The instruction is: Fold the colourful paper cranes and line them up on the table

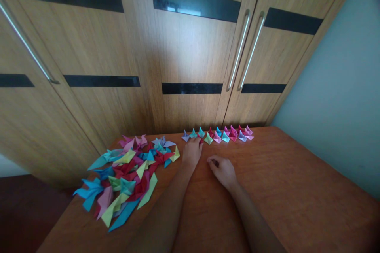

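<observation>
My left hand (pixel 192 151) reaches to the front row of small folded paper boats at the back of the table. Its fingers are closed on a red paper boat (pixel 201 141), mostly hidden by the hand, at the row's left end. Just to the right of it stands a light green paper boat (pixel 208 139), followed by pink, turquoise, red and lilac ones. My right hand (pixel 224 170) rests on the table with curled fingers, nearer to me than the rows, and nothing shows in it. A second row, with a turquoise boat (pixel 201 131), stands behind.
A loose heap of folded paper cranes (pixel 127 185) in many colours covers the left part of the wooden table (pixel 285 189). Behind the table rises a wooden wardrobe (pixel 190 55) with metal handles. A pale wall (pixel 338 99) borders the right side.
</observation>
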Tool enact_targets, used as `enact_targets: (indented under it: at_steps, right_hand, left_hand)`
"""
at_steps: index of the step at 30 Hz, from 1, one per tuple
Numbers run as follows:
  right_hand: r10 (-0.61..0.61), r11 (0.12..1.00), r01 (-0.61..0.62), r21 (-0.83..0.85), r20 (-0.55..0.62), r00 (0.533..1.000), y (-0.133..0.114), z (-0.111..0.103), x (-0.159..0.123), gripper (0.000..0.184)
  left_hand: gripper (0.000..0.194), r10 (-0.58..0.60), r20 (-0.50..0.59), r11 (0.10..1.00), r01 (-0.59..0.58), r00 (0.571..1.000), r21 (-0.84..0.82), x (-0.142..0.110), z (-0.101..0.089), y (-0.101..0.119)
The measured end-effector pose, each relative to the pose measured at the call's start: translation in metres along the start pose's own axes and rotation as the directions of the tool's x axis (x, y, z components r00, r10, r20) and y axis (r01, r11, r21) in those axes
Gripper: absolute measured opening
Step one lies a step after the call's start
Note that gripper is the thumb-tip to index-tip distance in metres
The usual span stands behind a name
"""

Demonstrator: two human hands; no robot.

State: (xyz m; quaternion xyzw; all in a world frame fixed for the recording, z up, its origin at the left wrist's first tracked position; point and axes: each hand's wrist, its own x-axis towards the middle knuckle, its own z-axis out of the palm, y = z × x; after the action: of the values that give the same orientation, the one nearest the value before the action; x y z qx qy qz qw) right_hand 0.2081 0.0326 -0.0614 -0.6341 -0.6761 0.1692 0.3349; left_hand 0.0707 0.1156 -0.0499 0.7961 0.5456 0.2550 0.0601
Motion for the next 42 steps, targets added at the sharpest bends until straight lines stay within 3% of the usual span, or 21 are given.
enact_targets:
  at_steps: [6,12,17,22,26,31,36,42]
  right_hand:
    - [0.020,0.998,-0.019,0.066,-0.026,0.999,0.005,0.001,0.002,0.024]
    - [0.009,0.997,-0.008,0.078,-0.008,1.000,0.009,0.003,0.003,0.023]
    - [0.014,0.998,-0.014,0.055,0.011,1.000,0.007,0.003,0.000,0.023]
    - [0.005,1.000,-0.005,0.014,0.042,0.999,0.006,0.003,-0.001,0.023]
    - [-0.001,1.000,0.001,-0.022,0.040,0.999,0.006,0.004,-0.002,0.022]
    - [-0.006,1.000,0.006,-0.027,0.032,0.999,0.004,0.003,-0.003,0.022]
    - [-0.012,1.000,0.012,-0.016,0.039,0.999,0.003,0.002,-0.004,0.023]
    - [-0.028,0.999,0.029,-0.034,0.038,0.999,0.005,0.003,-0.004,0.023]
  left_hand:
    - [0.020,0.034,0.001,0.999,-0.034,0.999,0.013,-0.010,-0.006,0.006]
    - [0.025,0.119,-0.005,0.992,-0.119,0.993,0.039,-0.048,-0.029,0.009]
    - [0.025,0.162,-0.046,0.980,-0.155,0.986,0.125,-0.084,-0.076,-0.011]
    - [0.023,0.059,-0.021,0.962,-0.052,0.998,0.269,-0.122,-0.134,-0.049]
    - [0.026,-0.027,-0.046,0.942,0.041,0.999,0.332,-0.155,-0.160,-0.079]
    - [0.029,-0.074,-0.052,0.940,0.087,0.996,0.331,-0.185,-0.167,-0.095]
    - [0.028,-0.163,-0.070,0.933,0.177,0.984,0.314,-0.199,-0.171,-0.087]
    - [0.025,-0.259,-0.019,0.901,0.249,0.966,0.355,-0.202,-0.170,-0.079]
